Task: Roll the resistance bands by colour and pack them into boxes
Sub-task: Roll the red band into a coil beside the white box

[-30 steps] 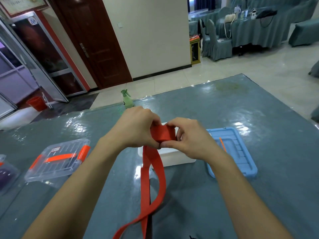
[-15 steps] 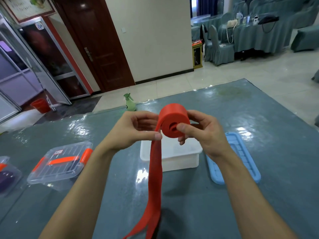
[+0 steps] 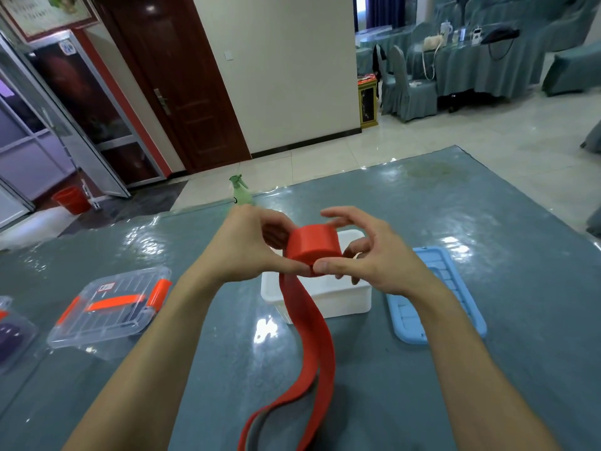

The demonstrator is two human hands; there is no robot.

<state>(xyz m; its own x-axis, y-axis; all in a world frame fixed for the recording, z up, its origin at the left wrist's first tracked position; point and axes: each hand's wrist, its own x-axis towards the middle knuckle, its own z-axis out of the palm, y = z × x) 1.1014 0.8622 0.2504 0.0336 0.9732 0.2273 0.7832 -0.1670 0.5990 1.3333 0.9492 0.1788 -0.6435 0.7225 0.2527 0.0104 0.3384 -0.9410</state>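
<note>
1 red resistance band [image 3: 313, 247]: the loose tail drops to the table [image 3: 487, 222] and is cut off at the bottom edge, the rolled end is held up over the white box [image 3: 344, 301]. 2 hands on the roll: left hand [image 3: 257, 245] curled round its left side, right hand [image 3: 367, 255] pinching with the thumb, index lifted clear. 3 boxes: white one open, clear box [image 3: 110, 307] lidded, second clear box [image 3: 13, 330] cut by the left edge, purple contents unclear; 1 blue lid [image 3: 435, 294]; 1 spray bottle [image 3: 240, 192], base hidden.
</note>
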